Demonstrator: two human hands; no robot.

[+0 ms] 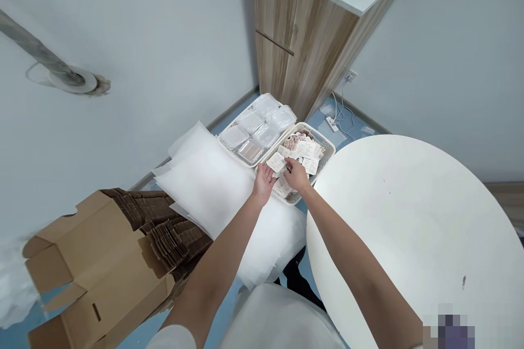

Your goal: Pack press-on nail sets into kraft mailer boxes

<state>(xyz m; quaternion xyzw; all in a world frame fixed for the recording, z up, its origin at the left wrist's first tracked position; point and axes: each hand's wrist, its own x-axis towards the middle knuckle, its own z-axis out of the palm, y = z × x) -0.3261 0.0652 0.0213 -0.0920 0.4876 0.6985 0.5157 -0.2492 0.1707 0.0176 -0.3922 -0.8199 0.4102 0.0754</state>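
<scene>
A light plastic basket (327, 154) holds many loose printed paper cards (310, 148), some with pictures. Over its near left part, my right hand (296, 176) pinches a white printed card (277, 162) by its right edge. My left hand (264, 182) is at the basket's left rim, palm up and fingers stretched out, just below that card; whether its fingertips touch the card is unclear. Beside the basket stands a white tray (221, 142) with several clear plastic-lidded boxes (250, 121) in it.
A stack of white foam sheets (204, 174) lies left of the hands, with flattened brown cardboard boxes (98, 262) beyond. To the right is a round white table (409, 218). Behind stands a wood-grain cabinet (303, 32); a power strip (331, 123) with cables lies on the floor.
</scene>
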